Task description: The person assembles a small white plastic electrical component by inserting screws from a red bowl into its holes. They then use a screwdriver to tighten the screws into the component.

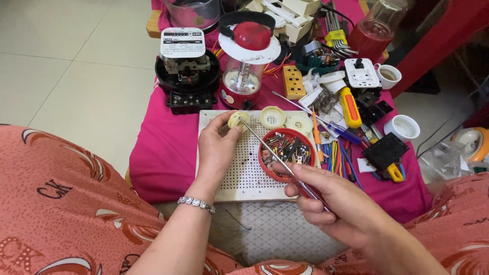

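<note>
The left hand [216,147] has its grip clamped on a cream round fitting [237,120] at the perforated board's [244,173] far edge. The right hand [326,201] pinches a thin screwdriver [270,150], its tip touching the fitting, crossing a red bowl [266,163] of screws.

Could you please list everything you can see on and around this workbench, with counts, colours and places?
Perforated board: one, white, table centre.
Round plastic fittings: three, cream; one held at the board's far edge, two beside it.
Bowl of small metal parts: one, red, on the board's right side.
Screwdriver: one, thin metal shaft, tip at the held fitting.
Electricity meter: one, black with white face, far left.
Lantern: one, red and white, far centre.
Socket strip: one, yellow, behind the board.
Cups: two, white, right side.
Tablecloth: one, magenta.
Left hand: holds the fitting; silver bracelet.
Right hand: grips the screwdriver.
</note>
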